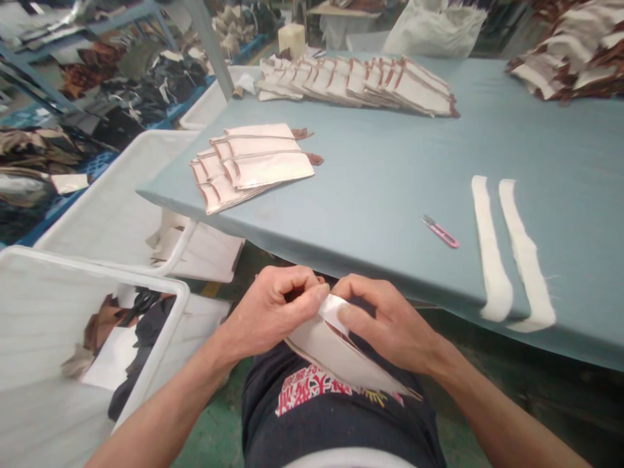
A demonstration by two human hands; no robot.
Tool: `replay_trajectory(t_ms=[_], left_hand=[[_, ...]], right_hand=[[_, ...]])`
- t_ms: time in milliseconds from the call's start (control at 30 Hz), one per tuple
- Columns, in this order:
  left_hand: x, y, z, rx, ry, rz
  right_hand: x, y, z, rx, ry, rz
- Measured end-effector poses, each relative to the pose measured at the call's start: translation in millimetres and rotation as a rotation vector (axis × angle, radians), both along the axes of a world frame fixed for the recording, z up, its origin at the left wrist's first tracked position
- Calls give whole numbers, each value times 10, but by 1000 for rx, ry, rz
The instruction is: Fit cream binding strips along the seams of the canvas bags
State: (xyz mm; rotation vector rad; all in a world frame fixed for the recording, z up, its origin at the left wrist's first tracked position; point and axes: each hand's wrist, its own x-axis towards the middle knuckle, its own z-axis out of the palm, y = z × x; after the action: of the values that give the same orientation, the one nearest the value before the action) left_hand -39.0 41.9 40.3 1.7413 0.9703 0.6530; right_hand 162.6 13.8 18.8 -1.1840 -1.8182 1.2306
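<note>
Cream piece is held over the lap, off the tabletop; white strip is pinched by left hand and right hand. Strip best kept flat, edges aligned, thumbs close.

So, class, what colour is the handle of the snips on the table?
The snips' handle is pink; the head view shows it best.

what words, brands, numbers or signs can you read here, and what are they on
Red characters on the dark apron: partly hidden by the pale piece in the hands, and too blurred to quote reliably.
Marks on the pink handle of the thread snips: too small to read.
I can make out no other words, brands, numbers or signs.
</note>
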Motion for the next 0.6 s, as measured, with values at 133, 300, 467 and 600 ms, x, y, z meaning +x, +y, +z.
replay_trajectory(t_ms=[133, 300, 467, 600], left_hand=[[8, 26, -188, 83, 74, 126], [107, 64, -392, 169, -23, 295], [158, 36, -376, 275, -48, 276], [71, -31, -235, 366, -30, 63]], right_hand=[[-23, -112, 111, 28, -176, -56], [-82, -224, 138, -78, -299, -122], [-229, -369, -276, -314, -121, -179], [-124, -558, -303, -409, -73, -35]])
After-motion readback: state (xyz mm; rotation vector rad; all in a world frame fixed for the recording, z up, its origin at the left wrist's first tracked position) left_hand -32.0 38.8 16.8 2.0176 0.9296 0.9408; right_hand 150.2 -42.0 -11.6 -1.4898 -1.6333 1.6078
